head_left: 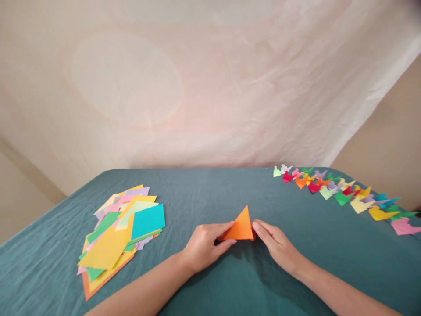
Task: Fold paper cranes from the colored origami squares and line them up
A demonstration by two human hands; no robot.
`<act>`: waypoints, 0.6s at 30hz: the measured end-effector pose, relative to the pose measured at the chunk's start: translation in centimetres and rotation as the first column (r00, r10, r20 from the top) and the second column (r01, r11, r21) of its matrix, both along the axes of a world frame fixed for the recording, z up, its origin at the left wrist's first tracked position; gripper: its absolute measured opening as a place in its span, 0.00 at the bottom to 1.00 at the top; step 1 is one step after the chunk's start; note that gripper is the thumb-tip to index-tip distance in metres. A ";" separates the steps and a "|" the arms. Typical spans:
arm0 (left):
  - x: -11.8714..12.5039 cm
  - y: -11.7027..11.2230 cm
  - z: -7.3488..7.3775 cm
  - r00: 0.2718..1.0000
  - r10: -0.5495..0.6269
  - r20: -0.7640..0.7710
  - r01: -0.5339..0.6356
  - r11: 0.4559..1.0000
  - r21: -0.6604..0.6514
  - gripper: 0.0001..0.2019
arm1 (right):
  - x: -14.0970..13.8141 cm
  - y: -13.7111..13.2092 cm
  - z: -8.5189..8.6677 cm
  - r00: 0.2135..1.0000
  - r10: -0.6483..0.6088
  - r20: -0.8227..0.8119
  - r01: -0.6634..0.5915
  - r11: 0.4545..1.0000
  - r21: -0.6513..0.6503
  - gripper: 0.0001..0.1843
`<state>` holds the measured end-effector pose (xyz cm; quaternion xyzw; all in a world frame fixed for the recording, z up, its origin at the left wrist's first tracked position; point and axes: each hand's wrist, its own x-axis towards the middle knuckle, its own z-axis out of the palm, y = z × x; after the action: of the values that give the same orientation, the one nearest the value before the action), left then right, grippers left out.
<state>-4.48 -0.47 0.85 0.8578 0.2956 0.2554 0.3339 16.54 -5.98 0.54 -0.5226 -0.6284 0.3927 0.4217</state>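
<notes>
A folded piece of orange origami paper (241, 226) is held up just above the table, its pointed tip upward. My left hand (207, 245) grips its left corner between thumb and fingers. At the lower right edge, my right hand (274, 243) pinches the paper with thumb and fingertips pressed together. Some of the right fingers are hidden behind the paper and hand.
A loose pile of coloured paper sheets (108, 248) lies on the left of the green cloth-covered table (204, 193). Rows of small folded paper birds (342, 197) stand along the right edge. A pale cloth (210, 87) hangs behind the table.
</notes>
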 end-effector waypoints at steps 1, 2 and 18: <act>0.0 0.0 0.0 1.000 0.000 -0.003 0.000 1.000 -0.001 0.20 | 0.0 0.0 0.0 1.000 0.003 0.008 -0.003 1.000 0.004 0.20; 0.0 0.0 0.0 1.000 0.000 -0.001 0.000 1.000 -0.002 0.20 | 0.0 0.0 -0.1 1.000 0.009 0.020 -0.009 1.000 0.006 0.19; -0.1 -0.3 0.4 0.999 0.050 -0.023 -0.049 0.999 0.020 0.20 | 0.1 0.4 -1.2 0.997 -0.048 -0.068 0.046 0.998 -0.038 0.15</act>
<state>-4.54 -0.75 1.21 0.8563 0.3181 0.2566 0.3157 16.62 -5.60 -0.66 -0.5310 -0.5938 0.4118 0.4426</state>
